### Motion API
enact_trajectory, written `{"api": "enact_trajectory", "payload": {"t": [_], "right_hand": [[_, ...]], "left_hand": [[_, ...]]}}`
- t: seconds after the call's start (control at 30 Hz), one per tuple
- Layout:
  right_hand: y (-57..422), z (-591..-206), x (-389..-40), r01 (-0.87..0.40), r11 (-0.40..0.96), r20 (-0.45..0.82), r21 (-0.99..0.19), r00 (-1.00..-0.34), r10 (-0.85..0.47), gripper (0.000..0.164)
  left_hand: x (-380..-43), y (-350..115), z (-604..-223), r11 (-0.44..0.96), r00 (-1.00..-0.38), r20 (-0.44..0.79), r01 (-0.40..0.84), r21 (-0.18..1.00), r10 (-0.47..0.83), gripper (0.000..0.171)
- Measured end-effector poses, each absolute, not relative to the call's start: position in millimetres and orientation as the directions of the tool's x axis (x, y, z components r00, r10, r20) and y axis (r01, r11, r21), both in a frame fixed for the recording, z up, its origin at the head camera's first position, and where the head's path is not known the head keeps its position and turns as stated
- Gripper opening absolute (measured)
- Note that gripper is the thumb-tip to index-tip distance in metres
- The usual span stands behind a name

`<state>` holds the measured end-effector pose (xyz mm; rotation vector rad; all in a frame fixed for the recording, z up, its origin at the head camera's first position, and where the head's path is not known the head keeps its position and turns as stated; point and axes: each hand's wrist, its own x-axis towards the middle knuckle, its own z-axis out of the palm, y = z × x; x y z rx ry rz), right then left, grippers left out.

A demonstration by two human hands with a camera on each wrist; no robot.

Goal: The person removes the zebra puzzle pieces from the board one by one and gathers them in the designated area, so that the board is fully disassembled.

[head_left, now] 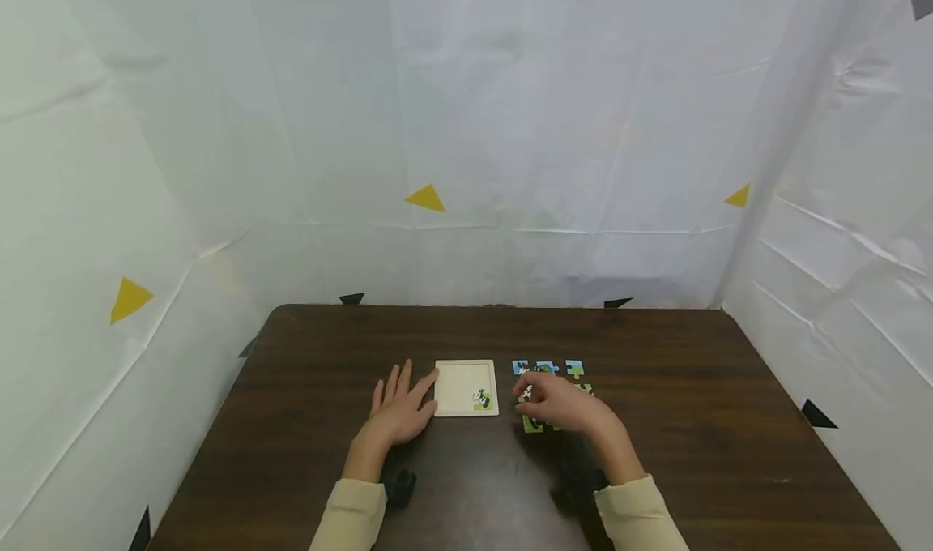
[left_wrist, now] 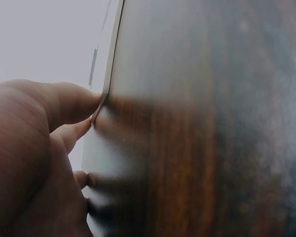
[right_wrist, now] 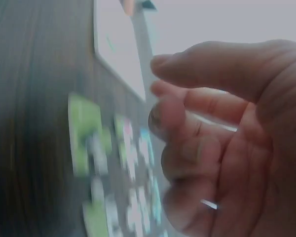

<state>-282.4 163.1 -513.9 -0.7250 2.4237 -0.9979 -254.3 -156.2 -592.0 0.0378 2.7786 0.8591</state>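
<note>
A square, cream-coloured puzzle tray (head_left: 459, 381) lies on the table, with one panda puzzle piece (head_left: 482, 399) in its near right corner. My left hand (head_left: 397, 413) rests at the tray's left side, fingers spread and fairly straight; the thumb and index fingertips touch its edge, as the left wrist view shows too. Over the loose puzzle pieces (head_left: 574, 368) right of the tray hovers my right hand (head_left: 561, 403), thumb apart from the loosely bent fingers. Nothing shows between them in the right wrist view, where a green-edged puzzle piece (right_wrist: 84, 143) lies below, blurred. The hand hides part of the pieces.
The dark wooden table (head_left: 692, 421) carries the tray and pieces near its middle. White sheeting (head_left: 510, 130) with yellow and dark triangles hangs behind it and along both sides.
</note>
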Motion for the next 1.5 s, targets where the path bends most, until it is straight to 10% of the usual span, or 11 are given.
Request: {"api": "enact_trajectory", "payload": {"t": [0.43, 1.5], "right_hand": [[99.9, -523.7, -284.5, -0.320, 0.774, -0.195, -0.547, -0.850, -0.489, 0.030], [99.7, -526.6, -287.6, -0.261, 0.740, -0.222, -0.619, -0.846, -0.484, 0.028]], "left_hand": [[-252.4, -152.5, -596.2, 0.842, -0.979, -0.183, -0.019, 0.540, 0.095, 0.061], [-245.8, -149.4, -586.0, 0.859, -0.979, -0.193, -0.048, 0.509, 0.059, 0.068]]}}
